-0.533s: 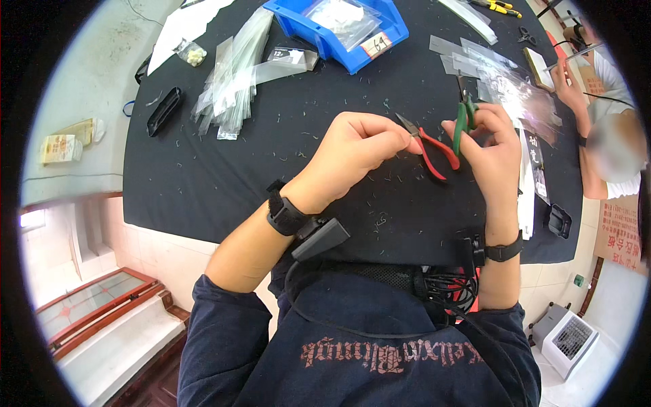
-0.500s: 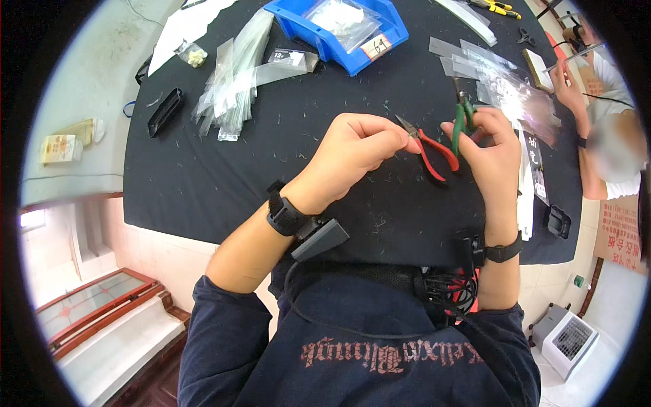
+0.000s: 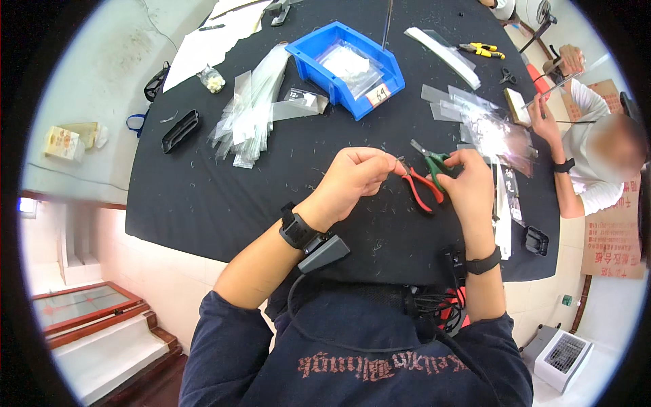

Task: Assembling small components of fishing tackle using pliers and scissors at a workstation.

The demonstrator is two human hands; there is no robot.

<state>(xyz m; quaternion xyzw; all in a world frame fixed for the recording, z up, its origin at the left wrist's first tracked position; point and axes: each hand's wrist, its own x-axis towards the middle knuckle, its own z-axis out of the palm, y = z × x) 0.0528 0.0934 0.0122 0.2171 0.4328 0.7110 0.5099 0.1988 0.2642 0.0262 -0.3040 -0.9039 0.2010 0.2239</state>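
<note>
My left hand (image 3: 356, 178) is held over the black cloth, thumb and forefinger pinched together. Whatever lies between those fingertips is too small to make out. Just beside them, red-handled pliers (image 3: 428, 183) lie on the cloth, jaws toward the pinch and handles spread. My right hand (image 3: 469, 188) grips green-handled scissors (image 3: 435, 164), whose metal blades point up and left, past the pliers. Part of their handles is hidden by my fingers. Each wrist wears a black strap.
Beyond my hands stands a blue bin (image 3: 319, 68) holding clear bags. Transparent strips (image 3: 254, 112) lie left, plastic sleeves (image 3: 475, 119) right. Yellow-handled pliers (image 3: 483, 49) and a black tray (image 3: 181, 131) rest on the cloth. Another person (image 3: 590, 149) works at the right edge.
My right hand has brought the scissors left and nearer, beside the pliers' jaws, with the blades turned leftward. The left hand keeps its pinch. The whole view has shifted slightly.
</note>
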